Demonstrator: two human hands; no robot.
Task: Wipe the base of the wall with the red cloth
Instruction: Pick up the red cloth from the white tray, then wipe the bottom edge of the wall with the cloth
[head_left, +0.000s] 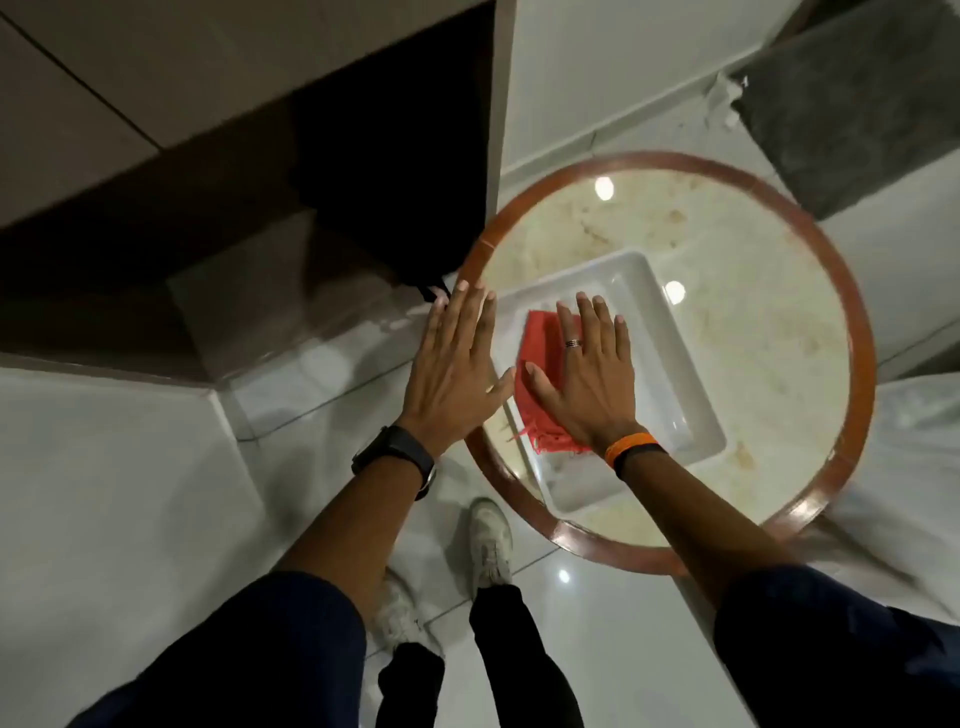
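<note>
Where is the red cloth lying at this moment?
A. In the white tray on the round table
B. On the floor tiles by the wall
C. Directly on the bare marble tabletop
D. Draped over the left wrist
A: the red cloth lies inside the white tray on the round table, with the right hand spread flat over it.

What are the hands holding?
Nothing is held. The right hand lies flat, fingers spread, over the red cloth in the white tray. The left hand is open and empty.
</note>
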